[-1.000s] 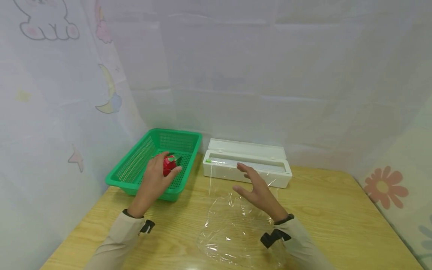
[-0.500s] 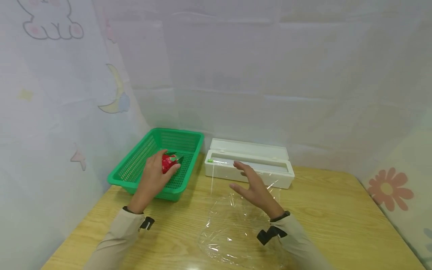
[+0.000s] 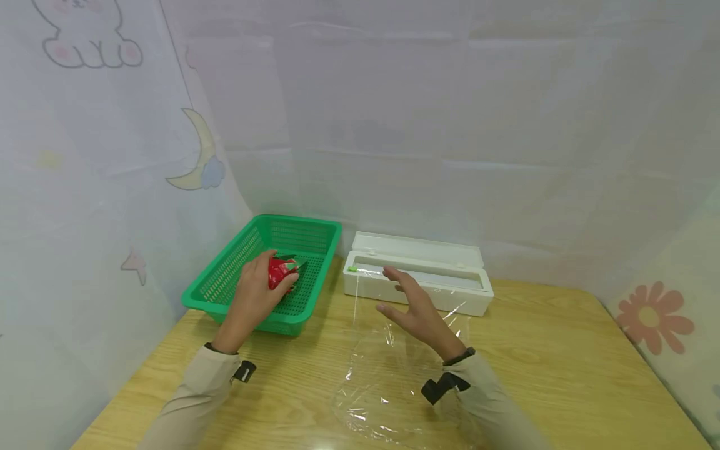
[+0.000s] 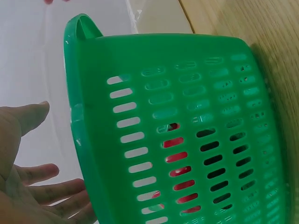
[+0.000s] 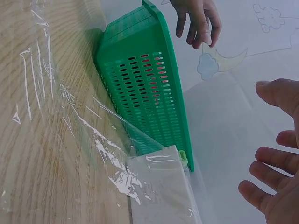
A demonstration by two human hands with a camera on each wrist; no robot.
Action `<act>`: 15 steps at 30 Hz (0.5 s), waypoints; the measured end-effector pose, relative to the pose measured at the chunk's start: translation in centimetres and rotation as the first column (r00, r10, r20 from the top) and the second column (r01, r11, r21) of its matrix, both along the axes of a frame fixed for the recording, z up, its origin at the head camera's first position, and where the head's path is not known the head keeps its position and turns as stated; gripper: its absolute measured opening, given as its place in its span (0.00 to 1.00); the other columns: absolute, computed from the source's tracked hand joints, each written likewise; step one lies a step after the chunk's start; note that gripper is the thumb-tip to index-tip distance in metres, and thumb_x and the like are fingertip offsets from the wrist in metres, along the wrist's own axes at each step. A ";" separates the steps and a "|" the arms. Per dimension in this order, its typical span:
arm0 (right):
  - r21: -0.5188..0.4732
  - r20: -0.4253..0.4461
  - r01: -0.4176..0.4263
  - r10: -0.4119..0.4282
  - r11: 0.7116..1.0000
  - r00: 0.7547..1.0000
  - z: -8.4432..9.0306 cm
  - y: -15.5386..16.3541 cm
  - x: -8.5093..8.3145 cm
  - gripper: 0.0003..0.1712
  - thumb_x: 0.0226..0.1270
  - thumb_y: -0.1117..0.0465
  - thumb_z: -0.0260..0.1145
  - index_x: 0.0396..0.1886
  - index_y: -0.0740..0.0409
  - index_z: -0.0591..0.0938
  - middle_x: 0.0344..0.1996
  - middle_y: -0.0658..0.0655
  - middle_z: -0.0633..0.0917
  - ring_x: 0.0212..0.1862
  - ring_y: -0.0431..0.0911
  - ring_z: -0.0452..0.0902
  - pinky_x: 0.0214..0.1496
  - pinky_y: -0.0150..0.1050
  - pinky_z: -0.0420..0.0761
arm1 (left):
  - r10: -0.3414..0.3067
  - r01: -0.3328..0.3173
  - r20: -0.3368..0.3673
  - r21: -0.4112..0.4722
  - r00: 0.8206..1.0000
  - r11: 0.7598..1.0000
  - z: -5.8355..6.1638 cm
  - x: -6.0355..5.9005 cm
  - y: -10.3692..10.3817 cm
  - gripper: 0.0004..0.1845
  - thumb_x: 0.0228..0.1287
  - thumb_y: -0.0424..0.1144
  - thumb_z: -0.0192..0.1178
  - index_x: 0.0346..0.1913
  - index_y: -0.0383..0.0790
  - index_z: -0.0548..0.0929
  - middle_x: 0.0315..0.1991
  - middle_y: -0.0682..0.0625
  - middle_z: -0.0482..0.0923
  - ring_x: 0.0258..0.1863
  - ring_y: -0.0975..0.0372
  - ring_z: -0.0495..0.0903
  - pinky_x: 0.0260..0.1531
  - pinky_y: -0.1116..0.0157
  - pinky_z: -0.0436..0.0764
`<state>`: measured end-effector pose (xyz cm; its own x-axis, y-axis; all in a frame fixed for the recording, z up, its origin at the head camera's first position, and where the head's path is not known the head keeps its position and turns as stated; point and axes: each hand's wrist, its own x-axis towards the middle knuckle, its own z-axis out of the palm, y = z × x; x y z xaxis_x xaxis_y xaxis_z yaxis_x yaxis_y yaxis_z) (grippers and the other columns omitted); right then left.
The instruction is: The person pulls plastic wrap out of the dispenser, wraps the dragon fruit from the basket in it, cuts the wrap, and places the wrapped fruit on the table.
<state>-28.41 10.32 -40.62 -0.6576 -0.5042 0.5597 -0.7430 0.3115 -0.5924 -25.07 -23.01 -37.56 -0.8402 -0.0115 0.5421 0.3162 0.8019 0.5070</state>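
My left hand (image 3: pixel 255 289) hovers over the green basket (image 3: pixel 324 265), fingers loosely bent and apart, holding nothing. Below it in the basket lies a red fruit with green leafy tips (image 3: pixel 281 272), probably a dragon fruit, partly hidden by the hand. Through the slots in the left wrist view, pieces of the red fruit (image 4: pixel 184 185) show. My right hand (image 3: pixel 419 315) is held in the air with fingers spread, above clear plastic film (image 3: pixel 382 400). That film runs from the white film dispenser box (image 3: pixel 416 294) onto the table; the box's lid stands open.
A green slider (image 3: pixel 352 269) sits at the left end of the dispenser's front edge. The wooden table (image 3: pixel 562 362) extends to the right of the film. White printed cloth (image 3: pixel 394 125) hangs behind and along both sides.
My right hand has drifted slightly left over the film. The left hand has barely moved above the basket. The head view has shifted a little.
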 end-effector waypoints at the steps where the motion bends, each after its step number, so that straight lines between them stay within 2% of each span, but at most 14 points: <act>1: -0.002 -0.004 0.000 0.000 1.000 1.000 0.0 -0.1 0.0 0.41 0.66 0.60 0.71 0.74 0.63 0.63 0.69 0.64 0.70 0.70 0.58 0.66 0.65 0.60 0.71 | 0.001 -0.001 0.001 0.000 1.000 1.000 0.0 0.0 -0.1 0.36 0.66 0.45 0.68 0.67 0.25 0.66 0.56 0.28 0.74 0.56 0.35 0.70 0.40 0.41 0.81; 8: -0.016 -0.042 -0.018 0.018 1.000 0.999 0.2 -0.8 -0.4 0.41 0.65 0.62 0.71 0.74 0.64 0.63 0.68 0.65 0.71 0.68 0.59 0.67 0.64 0.59 0.72 | 0.015 -0.015 0.028 0.006 0.999 1.000 -0.2 -0.4 -0.5 0.37 0.66 0.48 0.67 0.68 0.27 0.66 0.57 0.29 0.74 0.56 0.36 0.70 0.41 0.41 0.81; 15: -0.013 -0.035 -0.029 0.029 0.999 0.999 0.3 -1.4 -0.7 0.41 0.66 0.62 0.71 0.74 0.63 0.63 0.69 0.66 0.70 0.68 0.61 0.68 0.63 0.60 0.72 | 0.030 -0.031 0.071 0.002 0.997 1.000 -0.4 -0.8 -1.0 0.37 0.69 0.49 0.65 0.69 0.27 0.65 0.58 0.29 0.73 0.57 0.37 0.69 0.43 0.41 0.80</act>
